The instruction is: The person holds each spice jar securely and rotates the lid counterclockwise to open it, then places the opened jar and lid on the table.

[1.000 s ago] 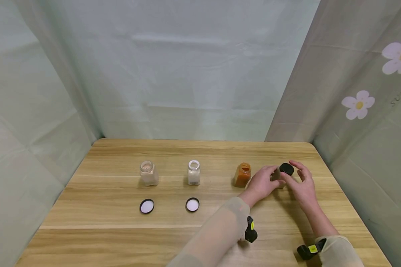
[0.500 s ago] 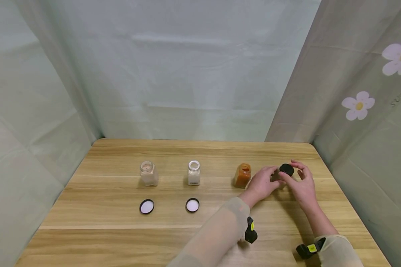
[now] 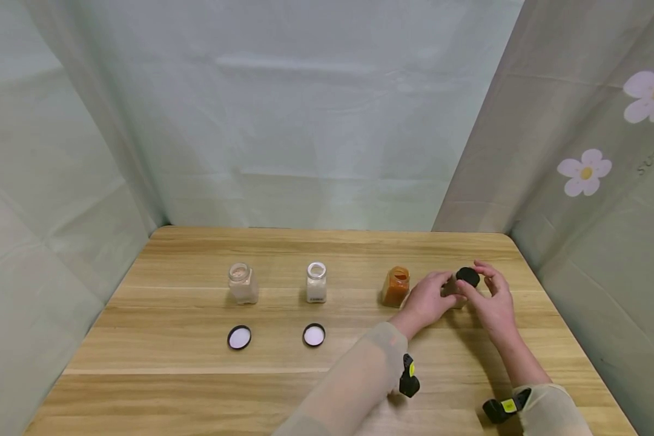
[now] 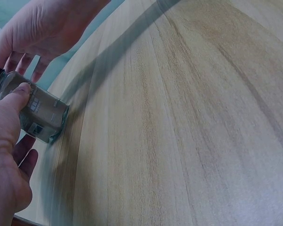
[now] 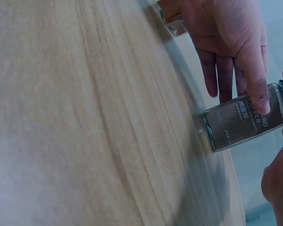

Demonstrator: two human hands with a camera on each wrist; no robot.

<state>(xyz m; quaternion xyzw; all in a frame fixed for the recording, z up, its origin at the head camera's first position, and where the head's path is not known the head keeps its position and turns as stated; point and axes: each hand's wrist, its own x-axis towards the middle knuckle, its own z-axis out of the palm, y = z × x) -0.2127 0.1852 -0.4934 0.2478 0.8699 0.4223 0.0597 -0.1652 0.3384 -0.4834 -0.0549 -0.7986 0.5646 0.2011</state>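
At the right of the table, my left hand [image 3: 429,298] holds a square glass spice jar [image 5: 245,120] filled with grey-brown powder. Its thumb lies across the jar's printed face, with the other fingers behind. My right hand [image 3: 493,309] pinches the black lid [image 3: 467,277] on top of this jar between thumb and fingers. The jar is upright, its base at the tabletop; in the head view the hands mostly cover its body. Just left of my left hand stands a lidless jar of orange-red powder [image 3: 396,287].
Farther left stand two lidless jars, one with white contents [image 3: 316,284] and one with pale beige contents [image 3: 243,286]. In front of them lie two black-rimmed lids, a right one [image 3: 313,334] and a left one [image 3: 240,337], white insides up. Cloth [image 3: 327,121] hangs behind the wooden table [image 3: 169,387].
Both hands stay on the spice jar and its lid. The right hand and wrist have shifted very slightly; the other jars and loose lids stand as before.
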